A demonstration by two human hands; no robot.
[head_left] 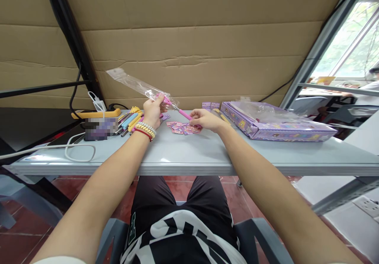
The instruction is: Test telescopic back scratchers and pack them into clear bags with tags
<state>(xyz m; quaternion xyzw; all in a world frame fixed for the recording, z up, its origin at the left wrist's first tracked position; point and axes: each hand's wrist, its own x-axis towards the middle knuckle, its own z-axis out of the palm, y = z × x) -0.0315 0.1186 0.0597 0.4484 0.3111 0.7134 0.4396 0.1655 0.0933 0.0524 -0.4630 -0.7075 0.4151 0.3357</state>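
Observation:
Between my two hands stretches a pink pen [185, 114], tilted down to the right. My right hand [204, 119] pinches its lower end. Fingers closed, my left hand [154, 110] grips the pen's upper part together with a long clear plastic sleeve [133, 84], which sticks out up and to the left. Beneath the pen, small pink printed cards [183, 128] lie spread on the table. Several coloured pens [130, 121] are bundled left of my left wrist. A small purple piece [165, 116] shows just beside my left hand.
A purple printed box [284, 131] with clear plastic wrappers [266, 112] on it stands at the right. At the left are a phone [100, 129], a yellow power strip [89, 114] and a white cable [79, 159]. A cardboard wall [192, 42] closes off the back.

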